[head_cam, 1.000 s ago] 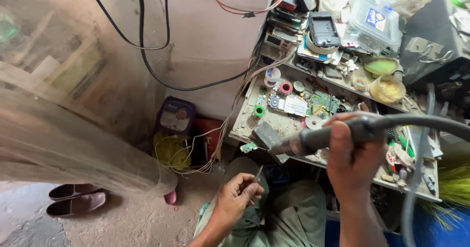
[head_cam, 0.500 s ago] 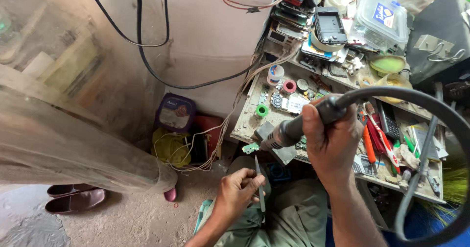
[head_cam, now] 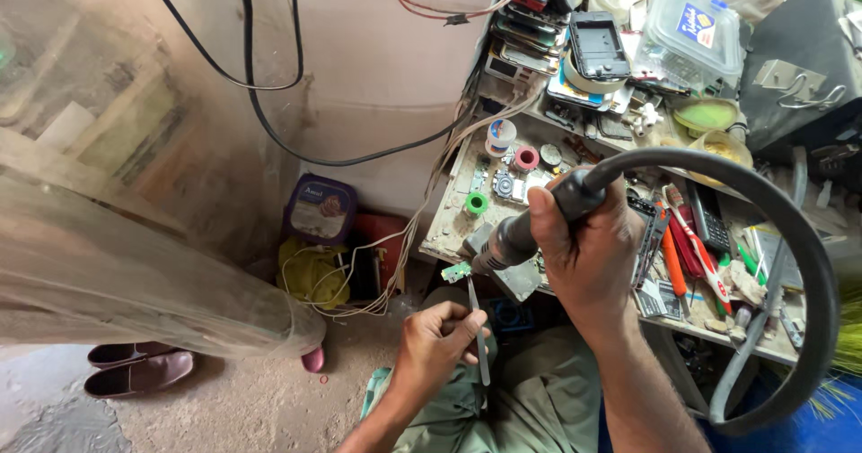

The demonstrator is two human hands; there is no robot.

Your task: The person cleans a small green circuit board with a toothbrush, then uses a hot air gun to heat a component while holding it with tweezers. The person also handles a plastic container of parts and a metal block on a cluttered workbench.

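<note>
A small green circuit board point(head_cam: 455, 272) sits near the centre of the view, pinched at the tips of metal tweezers point(head_cam: 479, 332). The left hand point(head_cam: 437, 345), at about 6 o'clock from the board, has its fingers clenched around the tweezers, which point up toward 12 o'clock. Just beside the board, at its 2 o'clock, is the metal nozzle of a hot-air tool point(head_cam: 530, 228); whether nozzle and board touch cannot be told. The right hand point(head_cam: 588, 255) has its fingers wrapped tight around the tool's dark handle, the nozzle slanting down toward 8 o'clock. A thick black hose point(head_cam: 808, 237) leaves the handle, arches over toward 3 o'clock and loops down to 5 o'clock.

Behind the hands, from 12 to 3 o'clock, stands a cluttered bench point(head_cam: 449, 237) strewn with boards, phone parts, screwdrivers and a toothbrush point(head_cam: 696, 246). On it, near the board's 12 o'clock, lie a green tape roll point(head_cam: 477, 203) and a pink one point(head_cam: 526, 158). A clear plastic box point(head_cam: 693, 33) sits at the far back, near 1 o'clock.

At 9 o'clock of the board, on the dirt floor point(head_cam: 224, 399) against the wall, are a lidded tub point(head_cam: 319, 209) and a yellow wire coil point(head_cam: 310, 273). Black cables point(head_cam: 269, 103) hang down the wall at 11 o'clock. Dark shoes point(head_cam: 135, 368) lie at 8 o'clock.
</note>
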